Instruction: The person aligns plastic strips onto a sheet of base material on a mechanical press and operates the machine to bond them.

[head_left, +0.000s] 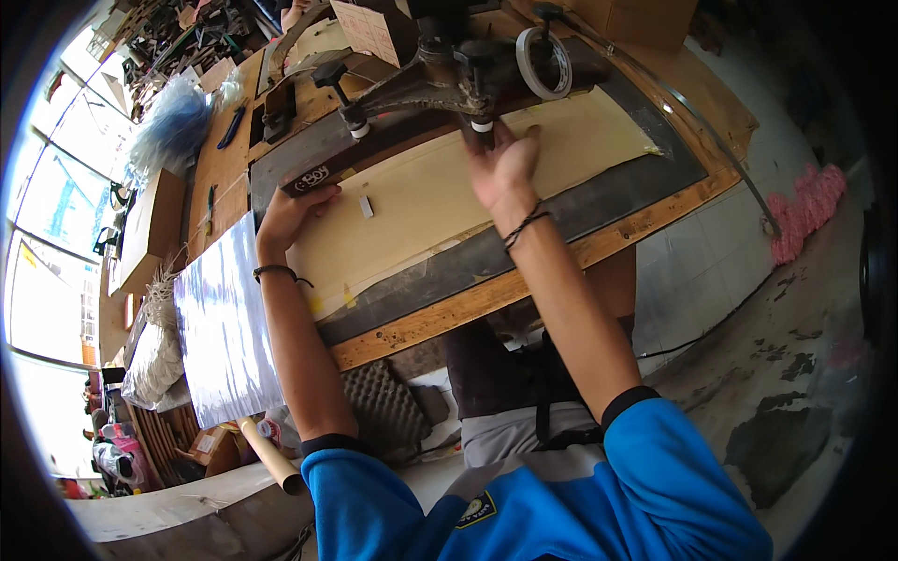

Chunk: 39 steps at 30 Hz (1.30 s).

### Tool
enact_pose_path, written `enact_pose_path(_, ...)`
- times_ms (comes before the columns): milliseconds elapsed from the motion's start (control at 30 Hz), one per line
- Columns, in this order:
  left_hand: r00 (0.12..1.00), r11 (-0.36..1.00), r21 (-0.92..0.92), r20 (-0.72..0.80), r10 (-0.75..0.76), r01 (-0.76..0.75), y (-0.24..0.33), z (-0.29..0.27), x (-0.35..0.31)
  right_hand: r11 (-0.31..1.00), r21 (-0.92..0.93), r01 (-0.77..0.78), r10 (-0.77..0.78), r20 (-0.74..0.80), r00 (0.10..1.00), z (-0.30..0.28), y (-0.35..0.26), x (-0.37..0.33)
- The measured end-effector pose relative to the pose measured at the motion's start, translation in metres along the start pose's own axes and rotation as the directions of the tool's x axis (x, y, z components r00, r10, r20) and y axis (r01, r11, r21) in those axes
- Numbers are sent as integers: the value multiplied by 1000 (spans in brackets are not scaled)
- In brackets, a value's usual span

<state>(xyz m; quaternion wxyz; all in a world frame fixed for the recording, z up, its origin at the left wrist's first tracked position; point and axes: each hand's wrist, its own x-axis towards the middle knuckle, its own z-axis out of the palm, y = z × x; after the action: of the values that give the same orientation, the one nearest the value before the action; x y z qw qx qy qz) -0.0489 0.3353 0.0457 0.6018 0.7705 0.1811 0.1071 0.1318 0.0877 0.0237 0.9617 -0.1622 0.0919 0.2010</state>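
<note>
A long dark bar [409, 137] with white marks on its near left end crosses above a cream sheet [412, 206]. My left hand [297, 213] is closed round that marked end. Farther right, my right hand [505, 170] reaches up to the bar's middle with its fingers curled at a dark block, partly hidden beneath a clamp. That black metal clamp arm [421, 89] spreads over the bar, with knobbed screws pressing down through white nuts. On the sheet lies a small grey rectangular piece [366, 206], near my left hand.
The sheet rests on a dark board [561, 215] along the wood-edged table [449, 321]. A tape roll [544, 64] hangs on the clamp. Clear plastic sheets [224, 323], a cardboard box [152, 229] and a blue-handled tool [231, 127] are at left; pink twine [804, 213] is at right.
</note>
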Motion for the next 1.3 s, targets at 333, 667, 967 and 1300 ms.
enact_pose_path(333,999,1000,3,-30,-31,31,5,-2,0,980,61,-190,191,-11,982,15,60,-43)
enact_pose_path(667,1000,999,-52,-2,13,-13,5,3,-2,925,-72,-373,377,47,925,21,88,-61)
enact_pose_path(967,996,998,-56,-81,-40,35,3,0,-5,954,-138,-265,278,81,957,8,31,-37)
enact_pose_path(1300,986,984,-180,-164,-37,7,10,19,-7,886,-456,-81,182,181,966,-2,40,-29)
